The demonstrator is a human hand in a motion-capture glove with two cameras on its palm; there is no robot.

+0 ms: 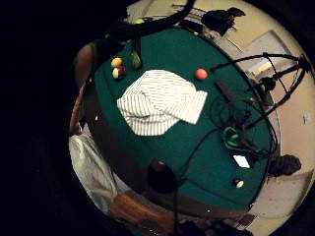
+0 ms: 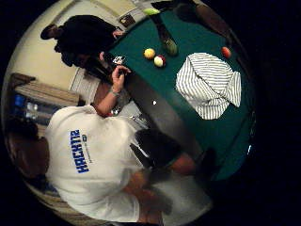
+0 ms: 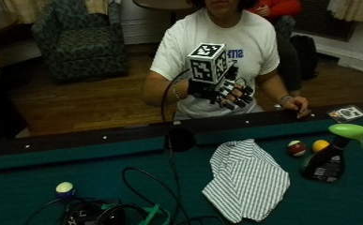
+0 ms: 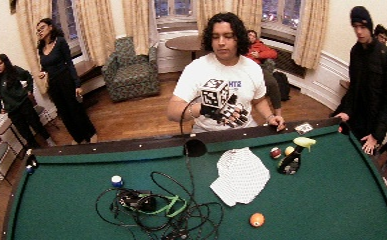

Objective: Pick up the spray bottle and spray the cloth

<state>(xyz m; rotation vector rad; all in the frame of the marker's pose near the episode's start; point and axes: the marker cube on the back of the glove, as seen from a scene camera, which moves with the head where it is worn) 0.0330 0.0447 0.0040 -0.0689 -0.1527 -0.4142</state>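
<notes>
A dark spray bottle [image 3: 328,161] with a light green trigger head stands upright on the green pool table [image 3: 31,173], to the right of a white striped cloth [image 3: 246,180] that lies crumpled on the felt. My gloved right hand [image 3: 228,91] is raised in front of the person's chest, behind the near rail and well above the cloth. Its fingers hang loosely curled and hold nothing. From the palm views the cloth [image 1: 160,101] and the bottle [image 2: 168,43] appear far below.
A red-and-white ball [image 3: 296,148] and a yellow ball [image 3: 320,145] lie beside the bottle. An orange ball [image 4: 257,219] sits past the cloth. Tangled cables [image 3: 112,213] and a blue-and-white ball [image 3: 65,189] lie left. The side pocket [image 3: 180,139] is by the cloth. The bare left hand [image 3: 295,104] rests on the rail.
</notes>
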